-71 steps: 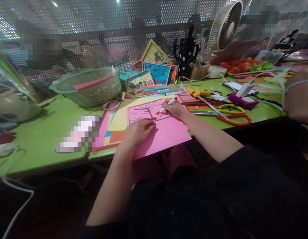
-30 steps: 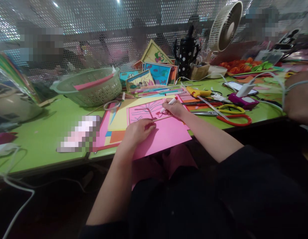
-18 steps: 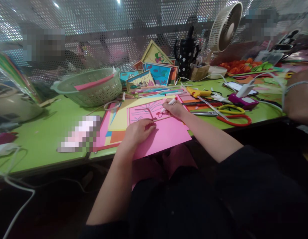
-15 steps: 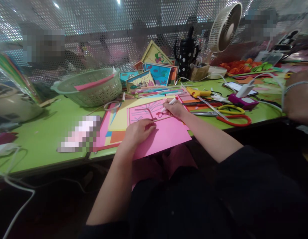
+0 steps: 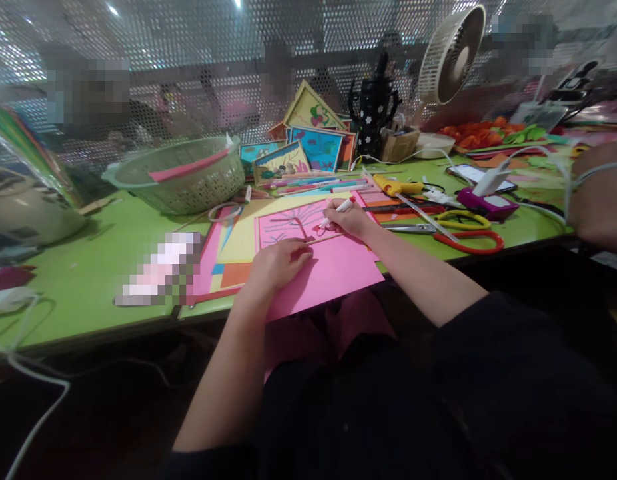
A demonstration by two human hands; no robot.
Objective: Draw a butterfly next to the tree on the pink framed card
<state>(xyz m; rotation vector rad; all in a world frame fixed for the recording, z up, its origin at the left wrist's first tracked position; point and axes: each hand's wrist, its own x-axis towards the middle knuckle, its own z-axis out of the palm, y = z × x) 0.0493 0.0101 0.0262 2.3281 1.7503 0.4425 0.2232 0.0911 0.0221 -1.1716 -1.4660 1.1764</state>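
My right hand is closed around a white marker with a red end, its tip at a pink picture in a thin frame. Dark branching lines and a small red outline show on the picture. At the frame's lower edge, my left hand has its fingers bent and close together, holding the edge; its fingertips are partly hidden. Beneath both hands lies a pink sheet, which overhangs the table's front edge.
A green basket stands left, with framed pictures behind the work. Several markers lie there. Right are scissors, a yellow glue gun, a purple device, a fan and another person's arm.
My right hand and the marker have shifted very slightly left and down over the picture. My left hand has stayed in place. The other person's arm at the right edge has moved a little.
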